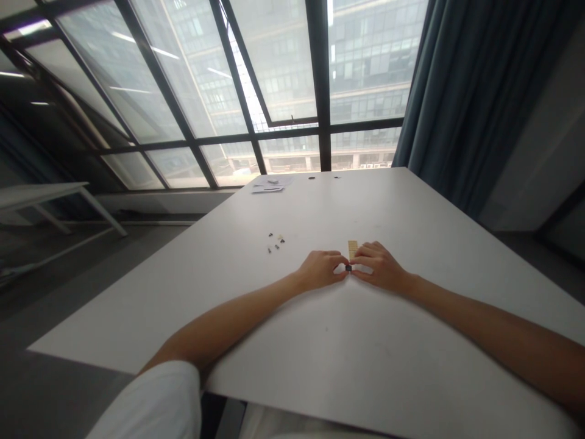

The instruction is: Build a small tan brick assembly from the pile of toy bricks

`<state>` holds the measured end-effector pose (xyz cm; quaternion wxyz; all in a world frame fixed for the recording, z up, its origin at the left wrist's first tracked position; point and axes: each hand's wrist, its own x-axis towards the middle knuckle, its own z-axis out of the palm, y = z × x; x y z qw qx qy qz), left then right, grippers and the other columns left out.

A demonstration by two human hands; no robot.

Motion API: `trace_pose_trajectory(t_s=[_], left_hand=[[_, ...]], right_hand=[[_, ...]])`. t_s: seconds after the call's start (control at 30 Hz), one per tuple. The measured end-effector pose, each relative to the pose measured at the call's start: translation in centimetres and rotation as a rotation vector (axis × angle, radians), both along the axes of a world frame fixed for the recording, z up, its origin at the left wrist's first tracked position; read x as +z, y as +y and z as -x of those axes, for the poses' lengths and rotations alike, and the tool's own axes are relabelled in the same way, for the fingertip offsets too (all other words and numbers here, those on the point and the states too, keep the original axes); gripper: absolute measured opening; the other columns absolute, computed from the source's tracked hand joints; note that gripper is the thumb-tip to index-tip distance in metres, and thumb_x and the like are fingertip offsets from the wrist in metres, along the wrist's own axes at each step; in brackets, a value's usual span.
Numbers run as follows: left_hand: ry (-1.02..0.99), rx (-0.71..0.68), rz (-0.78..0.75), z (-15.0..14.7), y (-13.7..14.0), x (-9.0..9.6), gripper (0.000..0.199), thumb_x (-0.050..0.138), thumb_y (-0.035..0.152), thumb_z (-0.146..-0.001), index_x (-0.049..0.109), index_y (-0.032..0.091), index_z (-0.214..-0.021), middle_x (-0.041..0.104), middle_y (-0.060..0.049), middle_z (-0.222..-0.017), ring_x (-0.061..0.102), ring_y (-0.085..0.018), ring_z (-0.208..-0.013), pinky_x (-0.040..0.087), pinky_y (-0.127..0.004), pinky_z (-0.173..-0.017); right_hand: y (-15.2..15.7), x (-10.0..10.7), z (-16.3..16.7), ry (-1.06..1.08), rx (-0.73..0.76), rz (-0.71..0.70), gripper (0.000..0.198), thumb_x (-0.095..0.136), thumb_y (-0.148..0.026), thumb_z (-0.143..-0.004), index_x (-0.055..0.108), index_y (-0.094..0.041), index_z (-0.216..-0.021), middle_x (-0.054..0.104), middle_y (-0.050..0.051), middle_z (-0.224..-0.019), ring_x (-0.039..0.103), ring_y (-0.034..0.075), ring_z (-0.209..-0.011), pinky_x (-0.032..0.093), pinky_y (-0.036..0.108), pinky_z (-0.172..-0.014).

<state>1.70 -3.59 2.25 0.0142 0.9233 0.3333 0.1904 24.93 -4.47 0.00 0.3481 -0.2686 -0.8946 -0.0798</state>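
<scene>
Between my two hands is a small dark block-like piece (348, 268), too small to name more exactly. My left hand (321, 268) pinches it from the left with thumb and forefinger. From the other side, my right hand (378, 266) grips the same piece, its fingers curled. Just beyond the fingertips a yellow rectangular piece with rows of marks (353, 247) lies on the white table (256, 292), partly covered by my right hand. Several tiny dark and pale parts (276, 246) are scattered to the left of my hands.
At the table's far left edge lie white papers (269, 188) with a dark pen-like item on them. A dark round item (311, 178) and another small dark item (337, 177) sit along the far edge. Windows and a blue curtain (452, 103) stand behind.
</scene>
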Motion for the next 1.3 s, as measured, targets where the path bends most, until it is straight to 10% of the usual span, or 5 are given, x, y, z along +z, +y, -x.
trace_pose_trajectory(t_s=[1.3], left_hand=[[-0.187, -0.059, -0.023, 0.31, 0.19, -0.55, 0.022, 0.059, 0.035, -0.089, 0.074, 0.025, -0.101, 0.064, 0.002, -0.07, 0.054, -0.008, -0.058, 0.039, -0.02, -0.06]], right_hand=[[-0.21, 0.14, 0.23, 0.105, 0.008, -0.021, 0.009, 0.066, -0.021, -0.086, 0.066, -0.024, -0.094, 0.068, 0.004, -0.085, 0.06, 0.021, -0.083, 0.041, 0.037, -0.076]])
